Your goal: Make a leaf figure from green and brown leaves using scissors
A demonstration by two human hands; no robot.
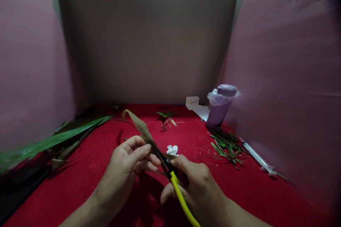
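Observation:
My left hand (130, 161) pinches a long, brownish dry leaf (142, 127) between thumb and fingers; the leaf's narrow end bends over at the upper left. In my right hand (198, 181) is a pair of pliers (182, 198) with a yellow handle and dark jaws. Those jaws point up and left along the leaf, close to my left fingertips. Whether they grip the leaf cannot be made out. Just beyond my right thumb lies a crumpled white tissue (172, 149) on the red cloth (128, 205).
Long green leaves (61, 138) and a black item (22, 188) lie at left. Thin sticks (172, 122) sit behind my hands. To the right are cut leaf strips (229, 145), a syringe (257, 156), a purple container (220, 110) with plastic wrap, and white cards (192, 103). Walls enclose three sides.

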